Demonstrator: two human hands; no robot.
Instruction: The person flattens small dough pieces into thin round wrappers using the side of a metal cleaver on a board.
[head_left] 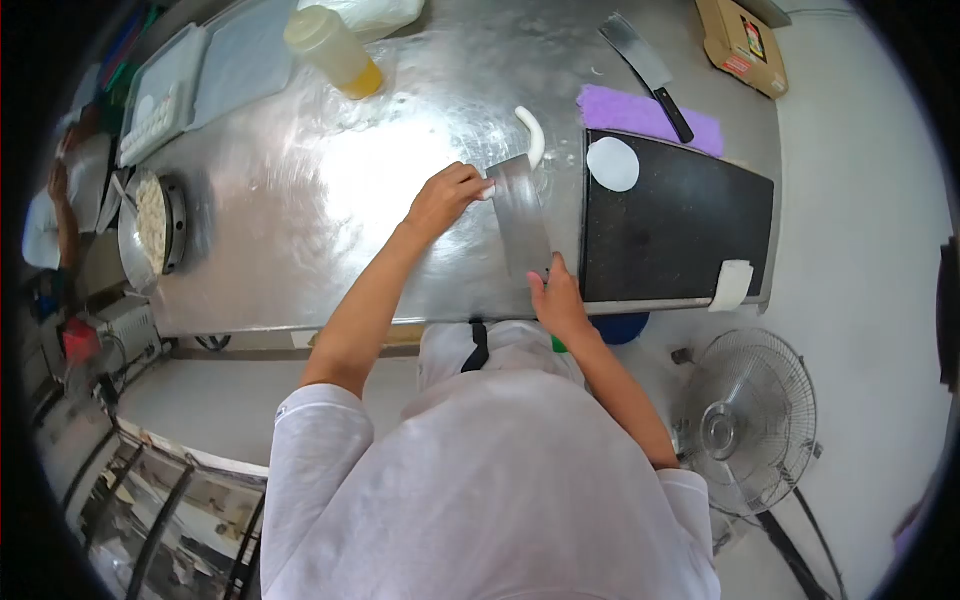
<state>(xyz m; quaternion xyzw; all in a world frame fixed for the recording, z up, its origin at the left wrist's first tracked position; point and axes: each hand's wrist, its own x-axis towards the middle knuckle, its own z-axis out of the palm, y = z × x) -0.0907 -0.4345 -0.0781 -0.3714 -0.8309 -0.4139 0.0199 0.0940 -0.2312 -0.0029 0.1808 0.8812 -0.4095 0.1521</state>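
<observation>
My right hand (560,298) is closed round the handle end of a cleaver (520,215), its broad blade pointing away from me over the steel table. At the blade's left side, my left hand (446,203) pinches a small white piece of dough (488,191). A curved white dough rope (531,135) lies just past the far end of the blade, and the blade hides where the rope meets the piece. To the right, a flat white disc (612,164) rests on a black board (680,225).
Behind the board, a second cleaver (672,112) lies across a purple towel (640,112). An oil bottle (335,55) stands at the back. Leftward are a bowl of pale filling (152,225) and a white tray (160,95). Another person's arm (62,200) shows far left; a fan (745,425) stands right.
</observation>
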